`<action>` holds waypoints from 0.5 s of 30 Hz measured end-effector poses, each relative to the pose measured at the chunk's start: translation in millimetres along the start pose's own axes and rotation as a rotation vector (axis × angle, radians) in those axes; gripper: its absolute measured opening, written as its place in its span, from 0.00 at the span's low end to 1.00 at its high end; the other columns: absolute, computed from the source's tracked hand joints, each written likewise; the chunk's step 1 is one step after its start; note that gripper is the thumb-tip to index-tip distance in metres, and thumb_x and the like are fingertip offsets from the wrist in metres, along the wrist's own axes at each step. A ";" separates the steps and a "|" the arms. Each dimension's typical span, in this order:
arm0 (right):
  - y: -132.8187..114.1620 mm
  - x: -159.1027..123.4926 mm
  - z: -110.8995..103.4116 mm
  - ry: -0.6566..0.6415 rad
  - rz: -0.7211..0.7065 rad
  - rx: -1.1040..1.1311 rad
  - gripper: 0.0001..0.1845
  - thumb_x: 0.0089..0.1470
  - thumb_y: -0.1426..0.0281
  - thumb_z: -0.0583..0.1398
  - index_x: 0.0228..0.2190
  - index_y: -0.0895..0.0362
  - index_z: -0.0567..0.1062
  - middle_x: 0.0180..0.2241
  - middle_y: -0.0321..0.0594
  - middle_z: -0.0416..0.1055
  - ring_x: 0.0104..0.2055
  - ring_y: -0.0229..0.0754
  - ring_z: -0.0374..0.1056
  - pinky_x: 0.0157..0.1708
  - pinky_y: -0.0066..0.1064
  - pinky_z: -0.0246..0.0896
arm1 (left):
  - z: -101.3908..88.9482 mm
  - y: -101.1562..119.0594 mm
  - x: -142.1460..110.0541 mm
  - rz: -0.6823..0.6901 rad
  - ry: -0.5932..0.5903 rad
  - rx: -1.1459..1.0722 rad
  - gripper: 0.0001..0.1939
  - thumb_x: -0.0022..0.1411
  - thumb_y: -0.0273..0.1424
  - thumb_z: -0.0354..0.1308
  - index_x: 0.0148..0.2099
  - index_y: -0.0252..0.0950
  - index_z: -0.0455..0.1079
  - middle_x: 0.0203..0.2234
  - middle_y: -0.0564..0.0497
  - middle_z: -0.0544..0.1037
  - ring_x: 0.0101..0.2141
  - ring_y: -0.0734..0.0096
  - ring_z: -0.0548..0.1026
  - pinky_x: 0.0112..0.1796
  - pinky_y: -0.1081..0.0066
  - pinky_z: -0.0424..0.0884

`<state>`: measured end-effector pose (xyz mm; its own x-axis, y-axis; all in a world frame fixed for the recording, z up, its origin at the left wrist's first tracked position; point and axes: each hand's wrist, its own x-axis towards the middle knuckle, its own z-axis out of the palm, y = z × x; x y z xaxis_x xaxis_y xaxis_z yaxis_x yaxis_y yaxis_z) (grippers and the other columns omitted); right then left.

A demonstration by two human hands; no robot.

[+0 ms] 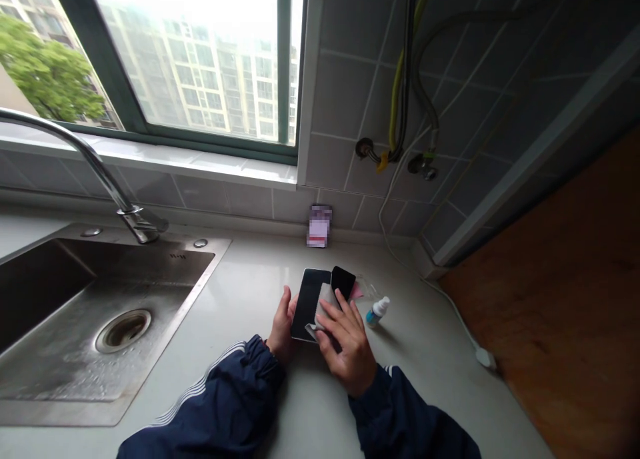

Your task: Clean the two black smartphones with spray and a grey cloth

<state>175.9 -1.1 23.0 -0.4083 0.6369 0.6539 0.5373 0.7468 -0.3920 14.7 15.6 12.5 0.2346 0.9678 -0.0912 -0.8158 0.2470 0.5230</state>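
Navy sleeves (240, 396): two. Left hand (283, 322): gripping near edge of dark-screened device (306, 300). Right hand (350, 344): uncurled, fingers over grey cloth (325, 300) on screen. Device: between hands, long axis pointing forward, left directly touching.

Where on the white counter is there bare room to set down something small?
Bare white countertop lies between the steel sink and the left hand, and right of the white-and-blue spray bottle, toward the brown wooden panel. It is crowded around the black rectangular device, grey cloth and right hand.
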 end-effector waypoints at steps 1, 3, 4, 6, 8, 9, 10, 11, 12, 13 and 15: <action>-0.2 1.2 -0.1 0.028 0.020 0.057 0.13 0.60 0.74 0.59 0.46 0.53 0.78 0.57 0.45 0.72 0.66 0.55 0.59 0.64 0.53 0.53 | -0.3 0.8 0.8 0.031 0.010 0.003 0.36 0.67 0.53 0.49 0.64 0.29 0.64 0.41 0.38 0.81 0.38 0.53 0.81 0.43 0.61 0.75; -0.6 3.2 -0.8 0.082 0.076 0.179 0.11 0.59 0.75 0.59 0.41 0.53 0.79 0.54 0.45 0.74 0.61 0.52 0.66 0.59 0.47 0.61 | -0.8 2.3 1.8 0.069 0.026 0.008 0.36 0.66 0.53 0.50 0.62 0.29 0.65 0.39 0.39 0.82 0.36 0.54 0.81 0.41 0.61 0.75; -0.7 3.8 -1.4 0.103 0.108 0.233 0.10 0.59 0.75 0.60 0.40 0.53 0.79 0.52 0.45 0.75 0.58 0.51 0.69 0.57 0.44 0.64 | -1.0 3.2 1.9 0.075 0.034 0.010 0.36 0.66 0.54 0.50 0.62 0.29 0.66 0.38 0.39 0.82 0.35 0.54 0.81 0.39 0.61 0.76; -0.7 3.7 -2.8 0.134 0.173 0.318 0.07 0.58 0.74 0.60 0.37 0.53 0.79 0.48 0.45 0.77 0.52 0.49 0.73 0.52 0.41 0.68 | -1.2 5.0 1.5 0.072 0.048 0.014 0.36 0.66 0.55 0.49 0.60 0.29 0.67 0.36 0.40 0.82 0.34 0.54 0.81 0.37 0.61 0.77; -0.2 1.9 -3.5 0.156 0.264 0.391 0.05 0.58 0.72 0.61 0.35 0.54 0.78 0.41 0.44 0.78 0.44 0.48 0.75 0.46 0.38 0.70 | -1.5 7.3 0.7 0.065 0.055 0.016 0.36 0.66 0.55 0.48 0.60 0.30 0.66 0.35 0.40 0.82 0.32 0.55 0.81 0.34 0.61 0.77; 0.5 0.6 -3.2 0.167 0.320 0.426 0.05 0.58 0.70 0.61 0.36 0.55 0.78 0.37 0.43 0.78 0.40 0.46 0.76 0.42 0.36 0.70 | -1.7 8.5 0.4 0.061 0.058 0.019 0.36 0.66 0.55 0.47 0.60 0.30 0.66 0.35 0.40 0.81 0.32 0.55 0.81 0.33 0.61 0.77; 1.6 -1.0 -2.5 0.174 0.380 0.464 0.07 0.59 0.68 0.61 0.38 0.55 0.77 0.33 0.41 0.78 0.35 0.45 0.75 0.38 0.35 0.70 | -1.9 9.8 0.1 0.059 0.060 0.025 0.36 0.66 0.55 0.47 0.61 0.31 0.65 0.35 0.40 0.81 0.32 0.55 0.81 0.32 0.61 0.77; 3.1 -2.5 -1.1 0.174 0.439 0.504 0.09 0.60 0.65 0.60 0.40 0.56 0.76 0.28 0.39 0.76 0.31 0.43 0.74 0.34 0.33 0.69 | -2.1 11.0 -0.1 0.059 0.063 0.035 0.35 0.66 0.55 0.47 0.61 0.31 0.65 0.34 0.40 0.81 0.31 0.55 0.81 0.30 0.61 0.77; 4.9 -4.0 0.6 0.165 0.498 0.548 0.12 0.61 0.63 0.59 0.42 0.57 0.76 0.25 0.37 0.75 0.28 0.42 0.73 0.32 0.32 0.68 | -2.4 12.0 -0.2 0.062 0.065 0.048 0.35 0.66 0.55 0.47 0.61 0.32 0.64 0.34 0.41 0.81 0.31 0.55 0.81 0.29 0.62 0.77; 6.9 -5.2 2.5 0.149 0.551 0.592 0.14 0.62 0.61 0.58 0.42 0.57 0.75 0.23 0.36 0.74 0.26 0.41 0.71 0.30 0.31 0.67 | -2.6 12.7 -0.1 0.066 0.064 0.062 0.35 0.66 0.56 0.48 0.61 0.32 0.64 0.34 0.41 0.81 0.31 0.55 0.81 0.28 0.62 0.77; 11.2 -6.9 6.6 0.101 0.629 0.669 0.17 0.64 0.56 0.57 0.40 0.57 0.75 0.21 0.36 0.73 0.23 0.39 0.70 0.28 0.29 0.65 | -3.0 12.5 0.3 0.071 0.053 0.091 0.36 0.64 0.56 0.49 0.61 0.32 0.64 0.33 0.41 0.81 0.30 0.55 0.81 0.27 0.64 0.77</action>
<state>179.9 4.2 9.8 -0.1020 0.9667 0.2346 0.0869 0.2436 -0.9660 2.9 19.1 16.5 0.1475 0.9845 -0.0946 -0.7773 0.1745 0.6044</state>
